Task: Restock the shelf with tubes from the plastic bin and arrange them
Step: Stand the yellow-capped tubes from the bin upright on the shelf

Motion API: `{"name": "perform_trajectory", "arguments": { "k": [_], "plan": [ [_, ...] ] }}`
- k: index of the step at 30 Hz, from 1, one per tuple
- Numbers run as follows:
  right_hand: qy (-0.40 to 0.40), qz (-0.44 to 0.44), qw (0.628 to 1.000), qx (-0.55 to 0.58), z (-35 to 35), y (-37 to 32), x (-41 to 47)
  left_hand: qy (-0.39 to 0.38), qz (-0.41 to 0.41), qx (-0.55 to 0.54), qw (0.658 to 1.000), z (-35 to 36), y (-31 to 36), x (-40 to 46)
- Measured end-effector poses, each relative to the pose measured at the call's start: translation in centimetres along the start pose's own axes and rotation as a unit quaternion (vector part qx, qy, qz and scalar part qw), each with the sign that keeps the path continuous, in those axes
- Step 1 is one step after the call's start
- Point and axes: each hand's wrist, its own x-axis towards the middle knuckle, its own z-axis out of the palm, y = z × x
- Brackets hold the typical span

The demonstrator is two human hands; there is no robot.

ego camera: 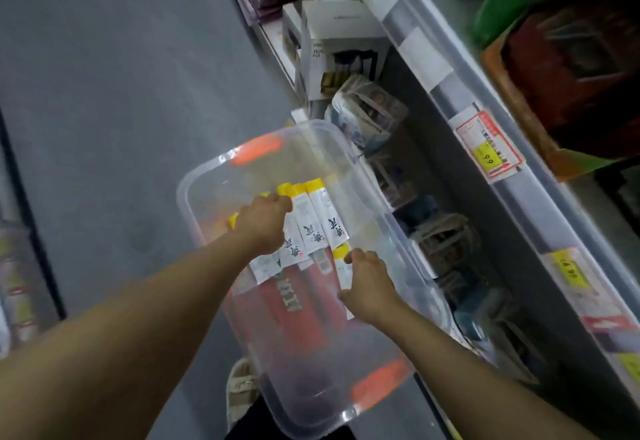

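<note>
Both hands reach into the clear plastic bin (194,197): the left hand (265,223) curls around a bunch of yellow-capped white tubes (313,221), the right hand (367,287) around another tube. This looks like the pick-up step; next they must lift clear and move to the shelf (512,169) alongside.

The scene is dim and flatly lit, with a grey cast over the floor (104,93). Soft glare streaks the clear bin (194,176) along its rim. The whole frame is slightly smeared; the shelf goods (561,41) at upper right are blurred, and the wide lens tilts and bends the shelf edge (512,176).
</note>
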Motion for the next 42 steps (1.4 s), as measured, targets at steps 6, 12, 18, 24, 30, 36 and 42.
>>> {"name": "perform_trajectory", "arguments": {
  "k": [6,12,18,24,30,36,42],
  "plan": [
    [-0.023,-0.005,1.0,-0.011,2.4,2.4,3.1,0.015,0.071,0.192,0.979,3.2,-0.6,4.0],
    [-0.031,-0.029,0.998,-0.039,3.1,2.9,4.8,0.019,0.116,0.271,0.955,3.9,-0.5,5.3],
    [-0.037,-0.044,0.997,-0.058,2.6,2.6,5.7,-0.049,0.106,0.324,0.939,4.6,-2.0,4.1],
    [-0.032,-0.085,0.985,-0.146,2.1,2.1,6.0,-0.049,0.044,0.249,0.966,1.6,-1.8,2.3],
    [-0.01,-0.275,0.889,-0.367,3.4,3.0,7.5,-0.021,-0.102,-0.002,0.995,-1.0,-2.6,0.5],
    [-0.05,-0.368,0.643,-0.67,4.3,2.7,9.6,-0.048,-0.161,-0.33,0.929,-1.9,-1.9,-1.0],
    [-0.065,-0.374,0.589,-0.713,4.8,2.3,11.0,-0.045,-0.191,-0.52,0.831,-1.2,-1.6,-1.8]
  ]
}}
